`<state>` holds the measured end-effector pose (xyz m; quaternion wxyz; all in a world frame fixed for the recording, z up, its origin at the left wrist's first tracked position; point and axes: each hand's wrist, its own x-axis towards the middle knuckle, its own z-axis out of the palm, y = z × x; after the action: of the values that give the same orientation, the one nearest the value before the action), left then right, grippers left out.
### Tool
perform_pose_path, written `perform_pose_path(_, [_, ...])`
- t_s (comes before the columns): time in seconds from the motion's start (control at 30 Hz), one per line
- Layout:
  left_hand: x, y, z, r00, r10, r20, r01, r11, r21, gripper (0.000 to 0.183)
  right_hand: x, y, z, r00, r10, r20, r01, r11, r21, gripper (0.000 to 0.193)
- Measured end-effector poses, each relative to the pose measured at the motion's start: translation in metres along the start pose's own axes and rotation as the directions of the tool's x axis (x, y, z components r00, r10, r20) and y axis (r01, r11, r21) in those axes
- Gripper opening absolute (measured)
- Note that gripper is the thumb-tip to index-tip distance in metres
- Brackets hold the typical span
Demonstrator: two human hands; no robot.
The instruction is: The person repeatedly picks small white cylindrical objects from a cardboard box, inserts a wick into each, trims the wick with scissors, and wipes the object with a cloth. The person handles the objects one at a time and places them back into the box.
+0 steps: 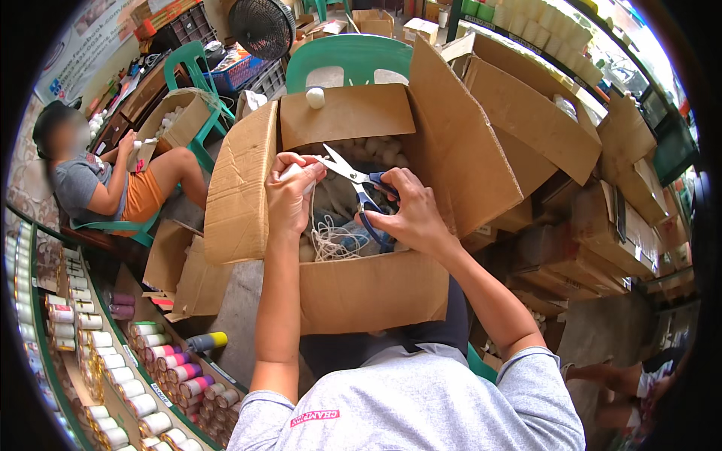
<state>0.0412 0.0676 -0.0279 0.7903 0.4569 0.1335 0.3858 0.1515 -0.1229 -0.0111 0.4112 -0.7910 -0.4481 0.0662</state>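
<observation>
My left hand point(292, 192) is closed around a small white piece, mostly hidden by the fingers, with a white string at it. In my right hand point(412, 214) is a pair of scissors point(362, 197) with dark blue handles; its silver blades are spread apart at the left fingertips, close to the string. Below, a tangle of white string point(331, 239) hangs within an open cardboard box point(368, 293). Several whitish pieces point(387, 152) lie inside that box, their kind unclear. Another small white rounded piece point(315, 98) rests at the far flap.
A green plastic chair point(301, 64) stands behind the box. At left, another person point(98, 177) sits handling a white item. Shelves of jars and cylinders point(143, 406) fill the lower left. Cardboard boxes point(587, 225) are piled at right, and a black fan point(262, 28) stands at the back.
</observation>
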Motion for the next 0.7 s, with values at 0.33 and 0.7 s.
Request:
perform_pose_path(0.33, [-0.002,0.001,0.001,0.994,-0.109,-0.024,0.11,0.992,0.055,0.018,0.004,0.015,0.005,0.964,0.228,0.141,-0.241,0.966,0.089,0.029])
perform_pose_path(0.7, [-0.001,-0.004,0.0,0.987,-0.125,0.097,0.114,0.987,0.109,0.015,0.031,0.001,0.047,0.953,0.033,0.3,-0.248,0.651,0.717,0.044])
